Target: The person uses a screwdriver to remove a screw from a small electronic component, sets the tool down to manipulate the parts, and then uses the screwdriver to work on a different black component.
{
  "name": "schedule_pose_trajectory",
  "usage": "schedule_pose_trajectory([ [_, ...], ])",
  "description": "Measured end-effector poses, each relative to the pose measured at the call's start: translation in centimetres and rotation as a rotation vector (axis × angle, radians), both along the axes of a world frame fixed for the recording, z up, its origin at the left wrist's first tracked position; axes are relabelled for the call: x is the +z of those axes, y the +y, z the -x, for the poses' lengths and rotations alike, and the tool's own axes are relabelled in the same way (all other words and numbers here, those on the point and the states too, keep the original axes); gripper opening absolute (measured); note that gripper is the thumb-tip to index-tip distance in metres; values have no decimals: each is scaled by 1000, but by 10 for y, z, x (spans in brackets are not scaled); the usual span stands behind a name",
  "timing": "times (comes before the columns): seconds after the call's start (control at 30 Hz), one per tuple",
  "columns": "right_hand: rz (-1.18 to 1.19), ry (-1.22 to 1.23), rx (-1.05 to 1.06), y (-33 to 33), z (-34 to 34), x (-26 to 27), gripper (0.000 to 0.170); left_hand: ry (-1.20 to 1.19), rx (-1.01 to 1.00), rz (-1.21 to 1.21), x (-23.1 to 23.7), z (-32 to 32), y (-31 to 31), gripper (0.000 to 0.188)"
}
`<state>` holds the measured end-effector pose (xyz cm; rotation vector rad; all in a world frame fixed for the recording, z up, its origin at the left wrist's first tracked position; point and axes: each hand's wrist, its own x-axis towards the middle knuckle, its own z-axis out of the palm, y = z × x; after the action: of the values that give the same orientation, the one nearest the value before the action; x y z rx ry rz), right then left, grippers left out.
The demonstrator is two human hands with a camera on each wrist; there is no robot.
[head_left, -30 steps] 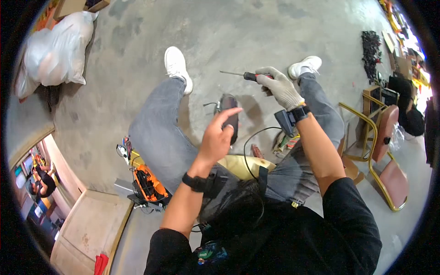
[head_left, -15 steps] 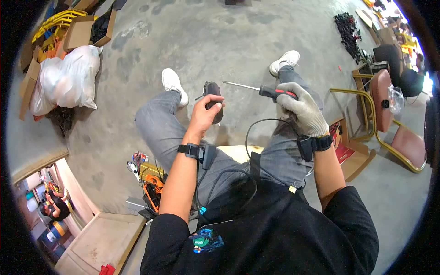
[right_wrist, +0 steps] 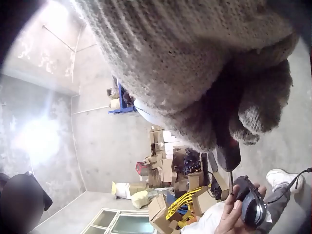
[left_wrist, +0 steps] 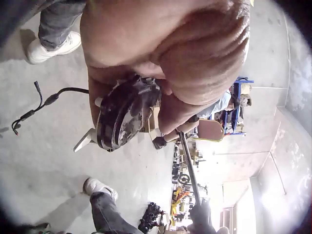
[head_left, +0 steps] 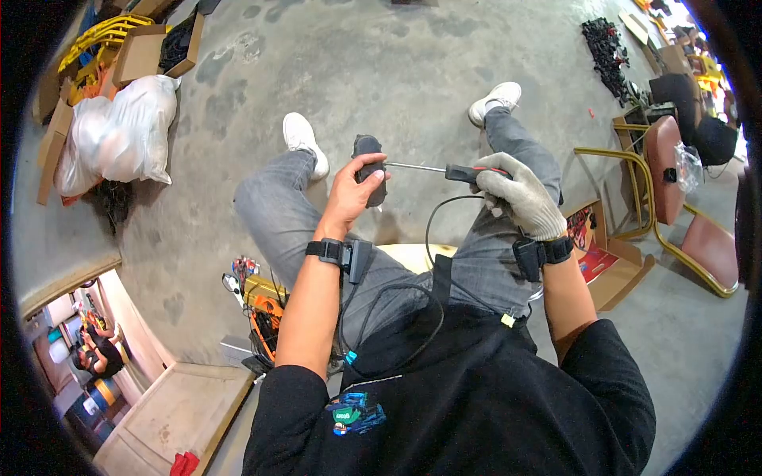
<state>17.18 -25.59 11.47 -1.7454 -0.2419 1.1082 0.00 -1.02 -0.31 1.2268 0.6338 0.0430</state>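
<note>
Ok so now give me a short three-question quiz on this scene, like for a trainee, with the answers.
1. Which hand wears a glove?
2. True or false: the screwdriver is in the left hand.
3. Fill the blank: a thin ____ trails from the dark part in the left hand.

Key:
1. The right hand.
2. False; the right hand holds it.
3. Cable.
</note>
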Motion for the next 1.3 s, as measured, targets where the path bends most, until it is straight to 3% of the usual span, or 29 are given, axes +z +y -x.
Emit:
schedule_pose_trajectory([
  [0.53, 10, 18, 18, 0, -2, -8, 37, 17, -2, -44, -2, -1, -1, 15],
  [1.3, 44, -26, 44, -2, -1, -6, 36, 53, -22, -59, -10, 0, 1, 12],
])
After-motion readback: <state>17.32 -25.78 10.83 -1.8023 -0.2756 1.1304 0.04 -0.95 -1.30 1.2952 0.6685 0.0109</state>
